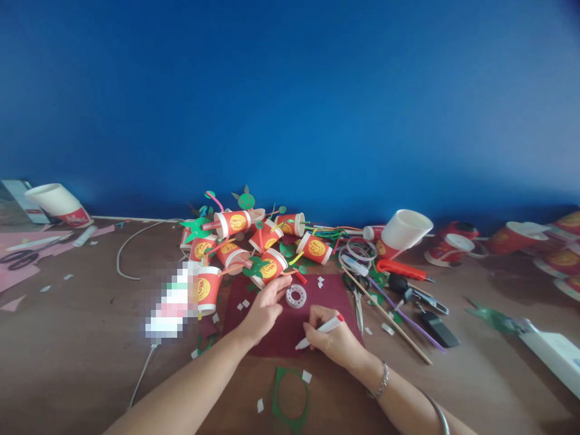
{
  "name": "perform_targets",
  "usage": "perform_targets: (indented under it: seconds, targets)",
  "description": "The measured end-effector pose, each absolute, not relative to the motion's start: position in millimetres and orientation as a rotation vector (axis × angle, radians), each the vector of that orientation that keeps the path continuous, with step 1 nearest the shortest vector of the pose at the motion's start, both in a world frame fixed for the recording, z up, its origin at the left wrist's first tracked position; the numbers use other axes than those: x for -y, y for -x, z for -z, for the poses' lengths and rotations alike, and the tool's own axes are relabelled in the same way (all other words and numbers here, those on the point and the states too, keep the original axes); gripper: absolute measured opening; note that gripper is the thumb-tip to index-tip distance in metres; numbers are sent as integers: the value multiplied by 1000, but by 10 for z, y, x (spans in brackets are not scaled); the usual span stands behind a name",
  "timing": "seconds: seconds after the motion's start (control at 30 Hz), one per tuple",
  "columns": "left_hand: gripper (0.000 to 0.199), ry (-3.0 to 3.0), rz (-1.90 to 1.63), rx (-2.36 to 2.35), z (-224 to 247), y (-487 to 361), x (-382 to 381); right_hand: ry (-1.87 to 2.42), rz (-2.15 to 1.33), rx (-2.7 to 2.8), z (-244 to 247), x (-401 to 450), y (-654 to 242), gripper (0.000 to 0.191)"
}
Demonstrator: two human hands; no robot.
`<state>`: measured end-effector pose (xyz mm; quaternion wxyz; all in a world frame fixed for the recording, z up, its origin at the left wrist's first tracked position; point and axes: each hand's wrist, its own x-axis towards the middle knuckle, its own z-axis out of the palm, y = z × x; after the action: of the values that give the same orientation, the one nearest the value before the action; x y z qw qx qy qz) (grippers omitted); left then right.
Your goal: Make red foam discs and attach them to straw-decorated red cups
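A sheet of dark red paper [272,341] lies on the table in front of me. My left hand [264,314] rests on its left part, fingers stretched out and close beside a white tape ring [296,296]. Between the fingers of my right hand [338,341] is a white marker [327,326] with a red end. The marker points down and left, its tip at or just above the paper's lower part; I cannot tell whether it touches. Small white paper scraps [321,281] lie on the sheet.
Red paper cups [233,222] with green paper pieces crowd the back. Scissors [357,302], a wooden stick [389,317], an orange-red cutter [401,269] and a black key fob [438,329] lie right. A green paper cutout [277,399] sits nearest me, a blurred-out device [172,308] left.
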<state>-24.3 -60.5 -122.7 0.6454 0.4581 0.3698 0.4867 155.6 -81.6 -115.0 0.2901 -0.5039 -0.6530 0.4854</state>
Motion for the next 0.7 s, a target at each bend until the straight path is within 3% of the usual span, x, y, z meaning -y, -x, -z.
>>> perform_targets:
  seconds: [0.7]
  targets:
    - [67, -1026, -1107, -853, 1210, 235, 605, 1375, -1148, 1747, 1216, 803, -1555, 25]
